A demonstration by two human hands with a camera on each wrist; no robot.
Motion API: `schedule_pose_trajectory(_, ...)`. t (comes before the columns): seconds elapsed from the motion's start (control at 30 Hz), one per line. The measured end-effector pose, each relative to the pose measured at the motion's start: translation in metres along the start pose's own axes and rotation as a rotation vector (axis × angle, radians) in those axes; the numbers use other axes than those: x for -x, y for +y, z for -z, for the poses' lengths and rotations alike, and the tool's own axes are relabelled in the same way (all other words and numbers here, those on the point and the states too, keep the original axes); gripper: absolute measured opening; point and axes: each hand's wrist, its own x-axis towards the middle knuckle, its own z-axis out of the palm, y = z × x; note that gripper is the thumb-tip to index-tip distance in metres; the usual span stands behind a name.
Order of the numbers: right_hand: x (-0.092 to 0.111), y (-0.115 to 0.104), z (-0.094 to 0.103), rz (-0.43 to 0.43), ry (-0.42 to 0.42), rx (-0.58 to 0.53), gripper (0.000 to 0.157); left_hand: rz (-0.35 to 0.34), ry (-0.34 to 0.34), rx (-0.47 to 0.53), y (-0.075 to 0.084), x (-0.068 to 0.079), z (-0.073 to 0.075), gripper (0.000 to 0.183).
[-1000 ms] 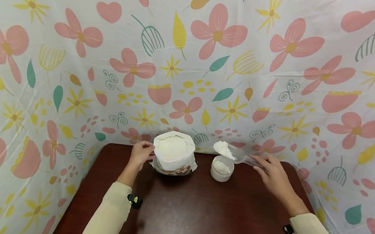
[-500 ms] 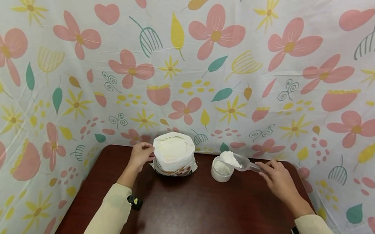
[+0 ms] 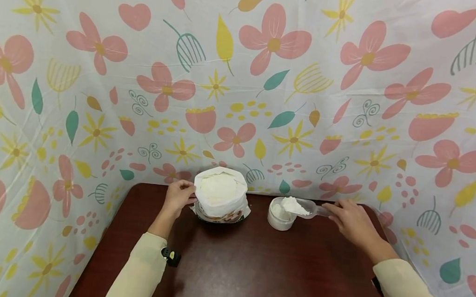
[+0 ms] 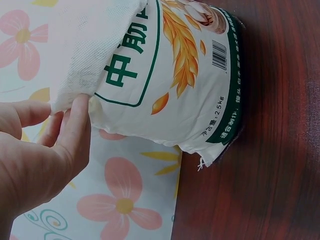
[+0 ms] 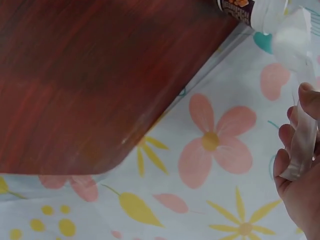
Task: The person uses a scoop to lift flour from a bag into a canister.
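My left hand (image 3: 177, 197) pinches the rolled-down rim of a white flour bag (image 4: 145, 95) between thumb and fingers. The bag stands upright at the back of the table, its mouth wide and full of pale flour (image 3: 219, 186). In my right hand (image 3: 351, 222) is the handle of a clear plastic scoop (image 3: 308, 209), heaped with white flour (image 3: 294, 205). The scoop's front end overlaps the mouth of a small round jar (image 3: 280, 224) in the head view. Flour lies inside this jar, and the right wrist view shows a dark label (image 5: 239, 9) on its side.
Both containers stand on a dark red-brown wooden table (image 3: 237, 269) near its back edge. Directly behind and to both sides hangs a white curtain (image 3: 244, 74) printed with flowers and leaves. The table's rounded corner (image 5: 117, 160) shows in the right wrist view.
My right hand has brought the loaded scoop right and slightly down, from above the jar's back edge to the right part of its mouth. My left hand stays on the bag's rim.
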Motion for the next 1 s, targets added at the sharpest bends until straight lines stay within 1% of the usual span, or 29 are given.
schedule_pose_trajectory(0.27, -0.016, 0.004, 0.003, 0.054, -0.014, 0.017, 0.036, 0.008, -0.002, -0.007, 0.0, 0.001, -0.001, 0.027)
schedule_pose_trajectory(0.5, -0.031, 0.002, 0.008, 0.061, -0.12, 0.057, 0.034, 0.009, 0.006, -0.01, -0.001, 0.002, -0.001, 0.026)
schedule_pose_trajectory(0.73, -0.048, -0.002, 0.016, 0.077, -0.185, 0.141, 0.029, 0.001, 0.01, 0.002, -0.003, 0.0, -0.001, 0.025)
schedule_pose_trajectory(1.0, -0.064, -0.007, 0.025, 0.092, -0.281, 0.213, 0.021, 0.01, 0.002, 0.002, 0.001, 0.0, -0.001, 0.026)
